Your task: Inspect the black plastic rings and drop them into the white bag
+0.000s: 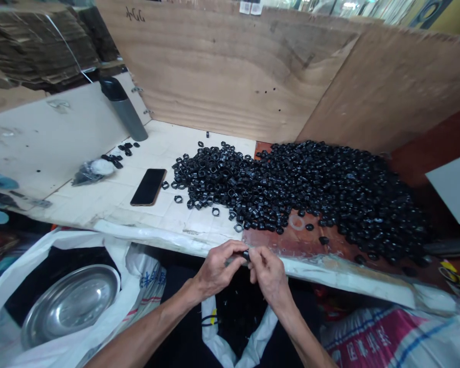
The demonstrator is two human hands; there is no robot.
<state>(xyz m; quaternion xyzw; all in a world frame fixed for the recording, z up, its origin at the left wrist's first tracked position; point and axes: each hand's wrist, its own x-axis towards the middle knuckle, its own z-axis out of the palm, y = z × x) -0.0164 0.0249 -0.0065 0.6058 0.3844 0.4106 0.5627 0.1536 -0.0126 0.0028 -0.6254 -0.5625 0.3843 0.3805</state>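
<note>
A small black plastic part (pixel 246 254) is pinched between both hands just off the table's front edge. My left hand (pixel 221 264) closes thumb and forefinger on its left side. My right hand (pixel 267 272) grips its right side, with the fingers curled. The part is mostly covered by fingertips, so its exact shape is hidden. Behind the hands lies a heap of black plastic rings (pixel 214 171) and, to the right, a larger heap of black caps (pixel 352 194). Below the hands an open white sack (pixel 211 332) holds dark contents.
A phone (pixel 148 187) and a grey bottle (pixel 128 115) stand on the left of the table (pixel 164 217). A metal bowl (pixel 74 301) rests in a white sack at lower left. Wooden boards (pixel 230 66) wall the back. A printed sack (pixel 387 340) sits at lower right.
</note>
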